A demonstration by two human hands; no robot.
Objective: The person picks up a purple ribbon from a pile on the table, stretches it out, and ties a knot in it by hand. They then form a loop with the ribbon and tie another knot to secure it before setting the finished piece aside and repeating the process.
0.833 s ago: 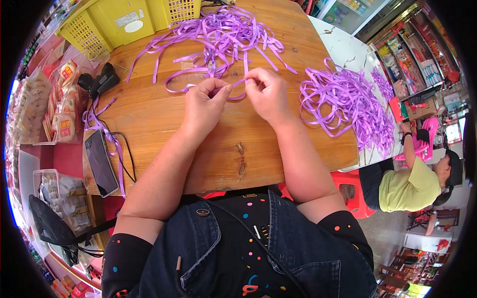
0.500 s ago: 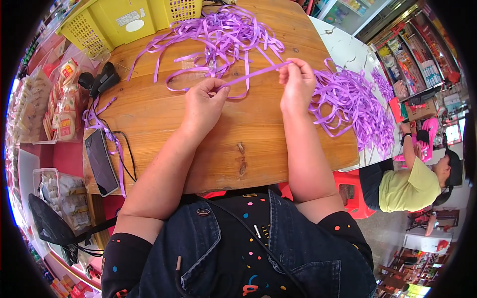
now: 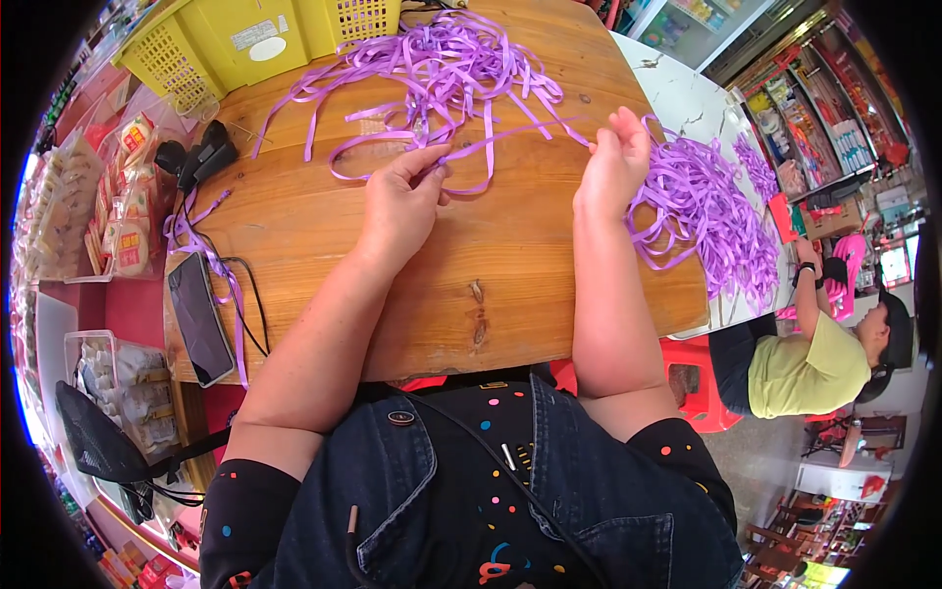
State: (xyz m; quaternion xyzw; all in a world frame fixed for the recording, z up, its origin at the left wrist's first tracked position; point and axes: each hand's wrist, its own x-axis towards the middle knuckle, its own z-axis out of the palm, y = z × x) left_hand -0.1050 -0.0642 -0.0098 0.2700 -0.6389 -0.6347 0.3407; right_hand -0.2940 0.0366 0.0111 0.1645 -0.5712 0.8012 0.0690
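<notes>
My left hand [image 3: 404, 201] pinches a narrow purple ribbon [image 3: 491, 140] between thumb and fingertips, above the middle of the wooden table. From there the ribbon runs up to the right as a thin, partly blurred strand, and one stretch reaches the fingers of my right hand [image 3: 613, 169]. That hand is half closed with its fingers curled, and the ribbon meets it at the fingertips. Beyond my left hand lies a loose heap of purple ribbons [image 3: 432, 64], with loops trailing toward me. To the right of my right hand is a bigger tangled pile of purple ribbons [image 3: 702, 206].
A yellow plastic crate [image 3: 285, 59] stands at the table's far left. A phone [image 3: 199, 319], a black cable and a black device [image 3: 206, 157] lie along the left edge, near bins of packaged goods [image 3: 128, 216]. A person in a yellow shirt [image 3: 810, 373] sits at right.
My right hand has moved right, toward the bigger pile, and its fingers point up more. The ribbon between my hands was taut and now slackens and bends. My left hand has barely shifted.
</notes>
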